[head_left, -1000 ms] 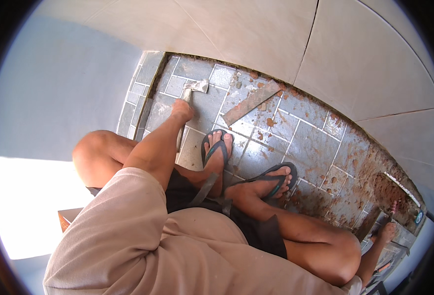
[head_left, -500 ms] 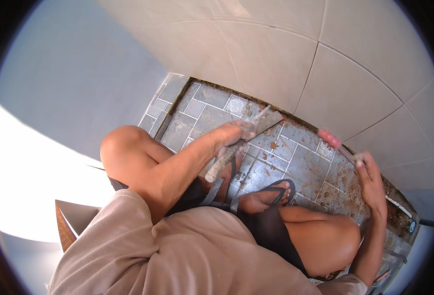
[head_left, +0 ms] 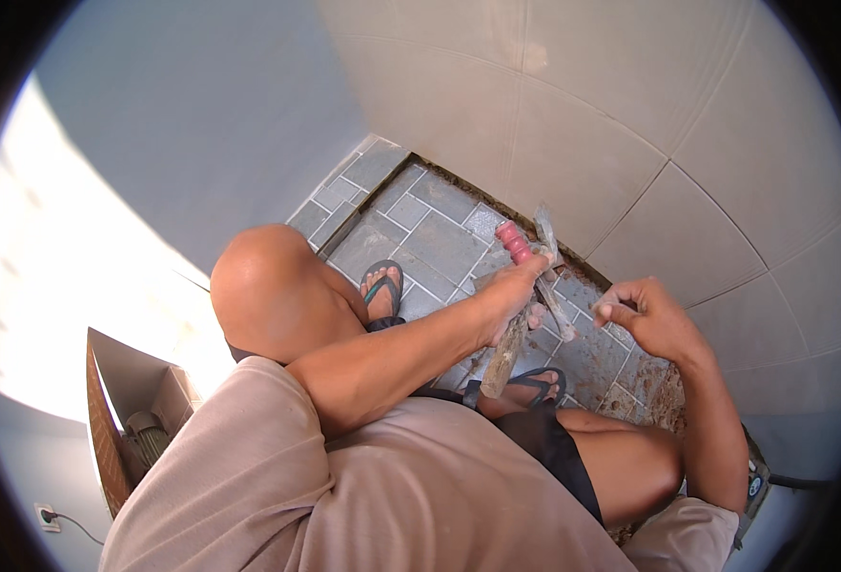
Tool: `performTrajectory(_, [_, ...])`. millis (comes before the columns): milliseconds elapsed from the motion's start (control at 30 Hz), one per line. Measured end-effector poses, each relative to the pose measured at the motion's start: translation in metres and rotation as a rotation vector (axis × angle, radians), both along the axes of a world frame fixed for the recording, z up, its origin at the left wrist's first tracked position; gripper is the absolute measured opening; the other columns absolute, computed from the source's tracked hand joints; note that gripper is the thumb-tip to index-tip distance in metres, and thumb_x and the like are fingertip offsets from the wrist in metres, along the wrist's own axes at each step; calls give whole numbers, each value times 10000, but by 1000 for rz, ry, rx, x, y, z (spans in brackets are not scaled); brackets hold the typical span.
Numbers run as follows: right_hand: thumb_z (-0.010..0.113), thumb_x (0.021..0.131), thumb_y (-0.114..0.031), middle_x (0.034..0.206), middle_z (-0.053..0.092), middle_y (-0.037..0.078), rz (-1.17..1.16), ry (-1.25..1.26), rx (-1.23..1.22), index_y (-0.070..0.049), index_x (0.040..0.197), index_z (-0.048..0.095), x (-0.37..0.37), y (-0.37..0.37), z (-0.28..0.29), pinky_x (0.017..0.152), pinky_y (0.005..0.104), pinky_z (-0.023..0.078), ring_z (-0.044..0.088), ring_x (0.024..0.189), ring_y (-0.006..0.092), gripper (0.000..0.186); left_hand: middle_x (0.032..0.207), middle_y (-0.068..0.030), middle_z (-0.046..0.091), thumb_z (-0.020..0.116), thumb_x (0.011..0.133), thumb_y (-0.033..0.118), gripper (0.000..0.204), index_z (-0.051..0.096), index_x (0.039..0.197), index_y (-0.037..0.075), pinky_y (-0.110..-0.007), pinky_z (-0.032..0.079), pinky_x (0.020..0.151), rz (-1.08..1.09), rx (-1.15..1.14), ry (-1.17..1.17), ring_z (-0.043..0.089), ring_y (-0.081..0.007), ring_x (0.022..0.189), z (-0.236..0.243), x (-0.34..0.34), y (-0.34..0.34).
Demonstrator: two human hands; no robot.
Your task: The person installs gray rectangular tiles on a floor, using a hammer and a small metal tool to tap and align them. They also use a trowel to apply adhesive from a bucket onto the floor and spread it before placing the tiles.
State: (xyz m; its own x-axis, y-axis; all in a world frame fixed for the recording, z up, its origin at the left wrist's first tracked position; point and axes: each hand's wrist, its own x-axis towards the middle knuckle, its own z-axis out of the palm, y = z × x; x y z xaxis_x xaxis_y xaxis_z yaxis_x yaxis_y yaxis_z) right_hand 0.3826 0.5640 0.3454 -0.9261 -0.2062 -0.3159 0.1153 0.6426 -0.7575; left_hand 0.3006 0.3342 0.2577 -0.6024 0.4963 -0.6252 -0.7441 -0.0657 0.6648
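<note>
Red-handled tool (head_left: 514, 243) now in left fingers (head_left: 536, 316)

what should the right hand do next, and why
A sensible next move might be for the right hand to take the pink-handled tool from the left hand: the left grips it bunched together with the hammer, while the right is close by, fingers curled, with no tool visible in it.

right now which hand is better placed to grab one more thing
Probably the right hand: it looks empty, while the left hand holds both the wooden-handled hammer and the red-handled tool.
</note>
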Motion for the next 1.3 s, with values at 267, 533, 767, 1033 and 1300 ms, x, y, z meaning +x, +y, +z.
performTrajectory(267, [448,1070,-704,1166,721,205,-464,-632,-630,20,1402,590,-99,-53,-156,848,538,578,718,933,334,810,957,-65,660,660,1075,421,374,640,1169,60,-272,492,522,-226,79,25,598,-137,704,-36,-56,-30])
performTrajectory(533, [470,1108,-202,996,644,132,-922,-660,-1252,-63,1226,608,-176,-135,-263,735,536,625,667,899,289,229,1145,-146,716,727,1045,395,456,641,1302,28,-406,601,753,-657,-294,25,705,-257,852,-70,-163,-76])
performTrajectory(767, [603,1084,-226,778,528,38,-1077,-627,-808,-67,1128,593,-197,-171,-275,471,334,406,481,546,168,165,1034,-126,737,743,1033,267,431,631,1391,55,-394,599,770,-683,-502,129,686,-226,731,-66,-286,-168])
performTrajectory(1033, [678,1042,-257,839,618,52,-636,-433,-582,2,1332,638,-223,-190,-276,494,324,453,572,615,140,390,1005,-182,745,767,996,249,365,696,1270,19,-422,546,897,-1091,-888,718,698,-288,920,-111,-326,-216])
performTrajectory(1300, [751,978,-175,837,611,60,-703,-483,-870,-5,1271,610,-234,-195,-258,490,345,497,607,613,158,368,1161,-263,702,641,996,71,298,614,1285,1,-540,522,979,-1252,-657,1288,653,-487,1137,-158,-360,-177])
